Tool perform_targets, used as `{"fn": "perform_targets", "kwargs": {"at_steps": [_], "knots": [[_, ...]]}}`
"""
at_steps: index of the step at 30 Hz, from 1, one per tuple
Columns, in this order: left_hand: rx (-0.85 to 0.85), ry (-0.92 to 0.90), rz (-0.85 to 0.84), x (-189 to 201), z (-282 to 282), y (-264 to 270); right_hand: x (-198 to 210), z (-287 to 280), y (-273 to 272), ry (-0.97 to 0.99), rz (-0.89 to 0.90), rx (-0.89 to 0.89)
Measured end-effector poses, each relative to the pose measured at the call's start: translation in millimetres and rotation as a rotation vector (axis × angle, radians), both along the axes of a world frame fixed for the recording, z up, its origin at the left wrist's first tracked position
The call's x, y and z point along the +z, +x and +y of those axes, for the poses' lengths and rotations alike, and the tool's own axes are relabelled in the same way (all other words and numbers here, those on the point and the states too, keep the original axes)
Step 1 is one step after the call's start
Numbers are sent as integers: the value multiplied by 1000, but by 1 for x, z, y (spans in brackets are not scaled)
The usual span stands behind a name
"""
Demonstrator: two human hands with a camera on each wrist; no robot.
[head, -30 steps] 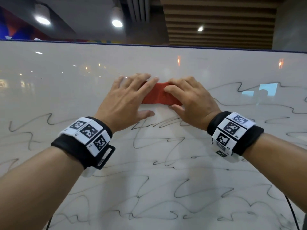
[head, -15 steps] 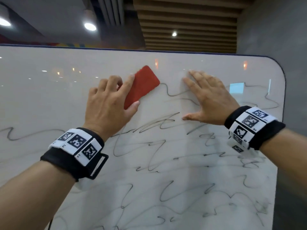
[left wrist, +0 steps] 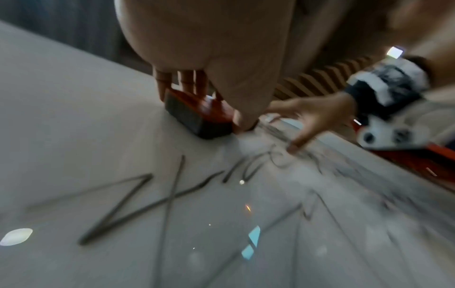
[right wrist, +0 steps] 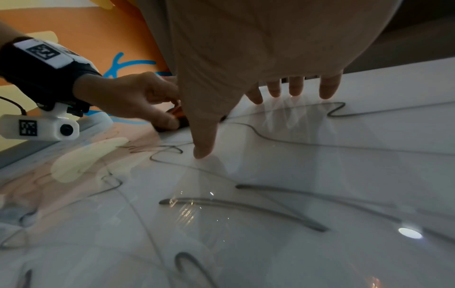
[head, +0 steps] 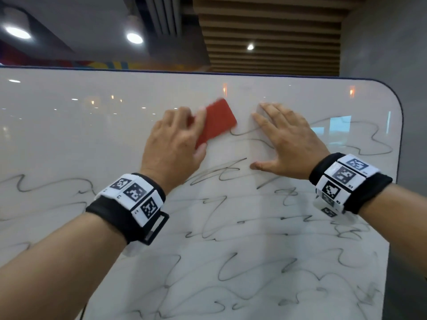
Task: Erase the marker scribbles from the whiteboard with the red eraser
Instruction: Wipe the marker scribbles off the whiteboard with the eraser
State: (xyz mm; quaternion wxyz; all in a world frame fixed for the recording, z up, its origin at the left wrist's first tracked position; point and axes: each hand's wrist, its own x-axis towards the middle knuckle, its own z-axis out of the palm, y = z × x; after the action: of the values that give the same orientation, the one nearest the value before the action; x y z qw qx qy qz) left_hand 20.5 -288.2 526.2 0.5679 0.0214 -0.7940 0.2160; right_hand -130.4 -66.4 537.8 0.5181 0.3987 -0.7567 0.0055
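The red eraser (head: 216,122) lies slanted against the whiteboard (head: 69,139) near its top middle. My left hand (head: 178,139) grips its lower end, fingers over the far side and thumb on the near side, as the left wrist view shows on the eraser (left wrist: 197,115). Dark marker scribbles (head: 231,227) cover the board's middle and lower part, with one line starting right beside the eraser's upper end. My right hand (head: 284,139) lies flat on the board to the eraser's right, fingers spread, holding nothing; its fingertips (right wrist: 295,89) press the surface.
The board's rounded right edge (head: 401,135) lies just beyond my right wrist, with a grey wall (head: 392,42) behind it. The board's upper left part carries no marks. Ceiling lights and wooden slats show above the top edge.
My right hand let go of the eraser and moved right to lie flat on the board. My left hand turned the eraser to a slant and slid it rightwards.
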Motion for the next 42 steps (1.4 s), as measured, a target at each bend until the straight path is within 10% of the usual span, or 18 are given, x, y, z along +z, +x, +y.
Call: {"fn": "perform_targets", "kwargs": {"at_steps": [3,8,13,18,23,42], "knots": [[5,-259,-151,-10,1,-5,-1,0,-1,3,7,-1],[30,98,74,10,6,-4,-1,-1,-4,-1,4,-3],[32,-270,-141,-5,14,-15,-2,-1,-6,-18,10,33],[29,64,56,14,21,-14,-2,1,-7,-48,3,72],[3,-299,-207,-5,27,-26,-1,5,-8,-12,7,83],[-9,28,62,22,4,-17,-14,-2,-11,-25,211,391]]}}
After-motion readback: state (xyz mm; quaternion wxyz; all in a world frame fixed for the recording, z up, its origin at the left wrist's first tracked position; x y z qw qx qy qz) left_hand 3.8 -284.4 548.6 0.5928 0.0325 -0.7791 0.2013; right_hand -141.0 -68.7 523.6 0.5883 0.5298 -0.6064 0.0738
